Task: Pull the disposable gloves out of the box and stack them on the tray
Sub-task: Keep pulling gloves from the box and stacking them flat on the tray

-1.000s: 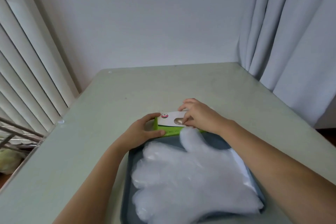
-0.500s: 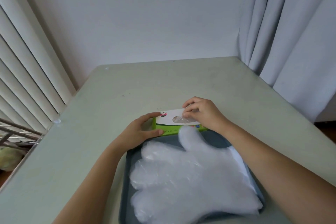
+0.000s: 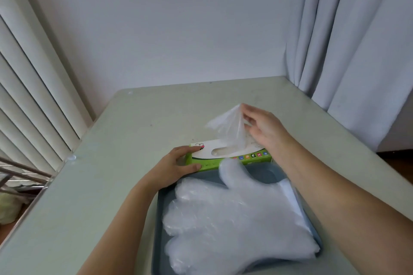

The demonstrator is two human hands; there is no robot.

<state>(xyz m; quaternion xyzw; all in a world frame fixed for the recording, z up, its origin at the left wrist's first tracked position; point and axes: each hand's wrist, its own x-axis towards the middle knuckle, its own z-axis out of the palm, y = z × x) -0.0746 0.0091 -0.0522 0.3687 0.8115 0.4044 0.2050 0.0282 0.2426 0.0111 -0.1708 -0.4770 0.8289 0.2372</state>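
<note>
Pinching the top edge of a seemingly flimsy, slippery glove (image 3: 228, 127) half out of the box (image 3: 232, 156), the right hand (image 3: 266, 128) works while the left hand (image 3: 176, 167) grips the box's end.

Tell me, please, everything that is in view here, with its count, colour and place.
table: one, pale grey-green, fills the middle of the view
box: one, green and white, on the table at the tray's far edge
glove: one, clear, partly drawn up out of the box's top slot
stacked gloves: a pile, count unclear, clear, lying flat on the tray
tray: one, grey-blue, near end of the table
curtain: pale grey, right
blinds: white, vertical, left
left hand: grips the box's left end
right hand: pinches the glove above the box
</note>
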